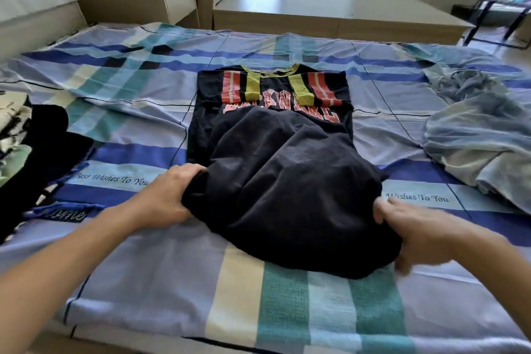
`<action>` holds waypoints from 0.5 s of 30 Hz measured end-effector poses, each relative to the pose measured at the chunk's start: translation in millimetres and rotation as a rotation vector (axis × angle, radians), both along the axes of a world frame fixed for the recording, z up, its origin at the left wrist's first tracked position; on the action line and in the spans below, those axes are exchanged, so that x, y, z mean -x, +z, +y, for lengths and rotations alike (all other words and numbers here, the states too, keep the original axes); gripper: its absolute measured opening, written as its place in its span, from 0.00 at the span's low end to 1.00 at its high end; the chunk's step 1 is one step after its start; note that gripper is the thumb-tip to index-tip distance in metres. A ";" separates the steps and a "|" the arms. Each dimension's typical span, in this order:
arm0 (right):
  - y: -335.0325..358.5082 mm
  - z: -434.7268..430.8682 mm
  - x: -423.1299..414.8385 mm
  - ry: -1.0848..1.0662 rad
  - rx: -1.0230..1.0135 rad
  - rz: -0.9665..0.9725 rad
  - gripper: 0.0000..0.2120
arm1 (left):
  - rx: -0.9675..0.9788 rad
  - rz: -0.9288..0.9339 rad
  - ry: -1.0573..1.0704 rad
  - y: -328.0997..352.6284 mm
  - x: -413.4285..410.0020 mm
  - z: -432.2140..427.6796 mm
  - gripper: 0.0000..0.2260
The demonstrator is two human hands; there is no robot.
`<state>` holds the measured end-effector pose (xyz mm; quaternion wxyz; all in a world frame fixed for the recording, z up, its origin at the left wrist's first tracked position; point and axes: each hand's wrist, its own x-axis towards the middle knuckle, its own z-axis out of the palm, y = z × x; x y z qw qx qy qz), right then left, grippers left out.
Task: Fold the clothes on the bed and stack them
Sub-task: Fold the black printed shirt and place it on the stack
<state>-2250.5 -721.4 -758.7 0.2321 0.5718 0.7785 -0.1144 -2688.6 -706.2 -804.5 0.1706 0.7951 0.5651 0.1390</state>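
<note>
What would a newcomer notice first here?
The black T-shirt with red lettering lies centrally, its lower half lifted and bunched between both hands: the left hand grips its left corner, the right hand, blurred, its right. A crumpled pale blue garment sits at the right, dark clothes at the left edge.

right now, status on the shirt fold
Left grip holds black shirt hem. Right grip at hem, blurred. Bottom half bunched toward print. Nothing on it.

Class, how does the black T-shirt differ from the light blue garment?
The black T-shirt lies spread, gripped by the left hand and right hand; the light blue garment lies crumpled, untouched. The T-shirt bears red lettering; the garment shows none. Both are on the bed.
</note>
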 end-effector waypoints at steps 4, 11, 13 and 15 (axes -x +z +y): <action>-26.1 3.7 -8.8 0.131 -0.089 0.192 0.33 | -0.198 -0.263 0.166 15.2 -27.3 -5.5 0.13; -37.6 30.0 1.3 -0.218 -0.432 0.960 0.13 | -0.539 -0.506 0.440 47.3 -37.6 -10.0 0.20; -26.7 32.2 8.6 -0.467 -0.344 1.357 0.13 | -0.491 -0.617 0.489 55.9 -33.7 -9.5 0.22; -12.9 33.0 13.1 -0.637 -0.302 1.606 0.14 | -0.352 -0.816 0.526 61.4 -30.4 -7.7 0.20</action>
